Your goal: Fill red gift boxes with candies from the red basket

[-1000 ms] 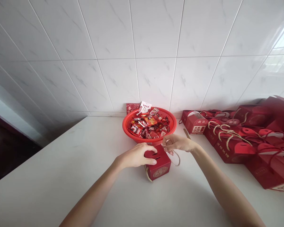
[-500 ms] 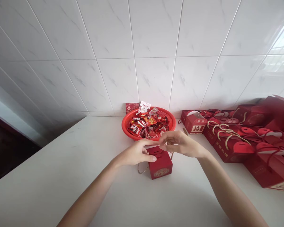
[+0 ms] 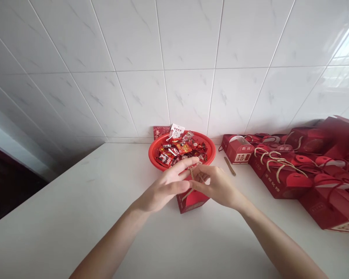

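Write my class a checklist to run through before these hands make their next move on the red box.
1. Box resting on the table: ok.
2. Cord in the fingers of the right hand: ok.
3. Left hand gripping the cord too: cannot tell; the fingers overlap in view.
4. Cord knotted: cannot tell; the hands hide part of it.
5. Sweets kept inside the basket, none loose on the visible table: ok.
6. Flat stick away from both hands: ok, it lies to the right of the basket.
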Demonstrator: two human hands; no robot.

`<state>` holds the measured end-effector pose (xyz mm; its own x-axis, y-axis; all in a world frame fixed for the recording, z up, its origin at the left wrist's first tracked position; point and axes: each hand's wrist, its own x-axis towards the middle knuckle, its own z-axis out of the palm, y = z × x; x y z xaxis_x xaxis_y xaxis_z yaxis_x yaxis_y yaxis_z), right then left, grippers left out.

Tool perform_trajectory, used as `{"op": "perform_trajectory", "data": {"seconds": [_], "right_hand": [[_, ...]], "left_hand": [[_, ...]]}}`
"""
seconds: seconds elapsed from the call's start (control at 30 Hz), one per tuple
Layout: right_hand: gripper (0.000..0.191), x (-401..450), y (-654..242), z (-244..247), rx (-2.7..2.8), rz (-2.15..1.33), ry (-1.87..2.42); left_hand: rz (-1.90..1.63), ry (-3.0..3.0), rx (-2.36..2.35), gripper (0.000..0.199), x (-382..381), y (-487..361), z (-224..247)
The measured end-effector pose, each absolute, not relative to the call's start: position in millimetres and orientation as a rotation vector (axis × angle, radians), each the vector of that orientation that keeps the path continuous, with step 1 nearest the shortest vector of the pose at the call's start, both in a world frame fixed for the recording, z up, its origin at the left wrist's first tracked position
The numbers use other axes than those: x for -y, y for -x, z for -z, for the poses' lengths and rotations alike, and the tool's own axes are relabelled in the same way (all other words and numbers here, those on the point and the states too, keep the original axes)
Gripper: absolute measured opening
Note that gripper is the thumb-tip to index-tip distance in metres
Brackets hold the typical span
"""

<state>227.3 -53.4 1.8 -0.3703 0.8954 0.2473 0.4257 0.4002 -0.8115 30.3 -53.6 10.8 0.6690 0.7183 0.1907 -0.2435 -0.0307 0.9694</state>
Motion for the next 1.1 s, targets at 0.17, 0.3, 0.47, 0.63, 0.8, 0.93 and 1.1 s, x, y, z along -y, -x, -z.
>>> {"op": "perform_trajectory", "data": {"seconds": [0.17, 0.3, 0.47, 0.63, 0.8, 0.93, 1.1], "right_hand": [[0.015, 60, -224, -2, 1.953, -0.742, 1.147], [0.014, 65, -229, -10, 1.942, -0.716, 1.119], [0.016, 64, -234, -12, 2.037, -0.701, 1.188], [0.023, 53, -235, -4, 2.127, -0.671, 1.343], [0.024, 46, -237, 2, 2.138, -0.693, 1.248], [0.015, 41, -248, -4, 1.93, -0.86, 1.086], [0.015, 49, -284, -29, 1.54, -0.97, 0.92]], "left_hand": [[-0.77, -1.736, -0.775, 0.072, 59, -35, -6], [-0.786, -2.068, -1.17, 0.047, 53, -41, 6], [-0.646, -2.328, -1.207, 0.016, 47, -53, 32], [-0.584, -2.411, -1.225, 0.013, 48, -66, 47], [-0.564, -2.302, -1.211, 0.017, 46, -68, 48], [-0.531, -2.173, -0.991, 0.035, 38, -56, 35], [-0.733, -2.008, -0.937, 0.059, 26, -29, 4]]}}
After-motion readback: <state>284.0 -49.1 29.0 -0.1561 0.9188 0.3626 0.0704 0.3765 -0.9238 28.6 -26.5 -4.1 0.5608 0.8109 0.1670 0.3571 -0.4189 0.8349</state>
